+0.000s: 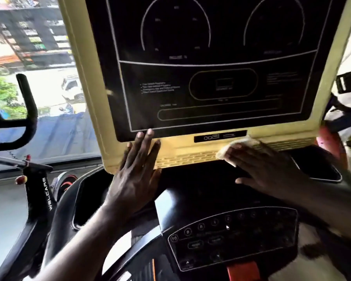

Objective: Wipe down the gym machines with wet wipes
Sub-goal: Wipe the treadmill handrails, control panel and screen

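Mid-wipe on the console rim: your right hand, fingers pressed together, pushes the wet wipe at five o'clock; left hand braces, fingers spread. Sweep toward nine.

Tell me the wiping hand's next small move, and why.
Probably slide the right hand and wipe leftward along the yellow vented strip. The wipe is pressed on the strip's right part, just below the port panel; the stretch toward the flat left hand lies ahead.
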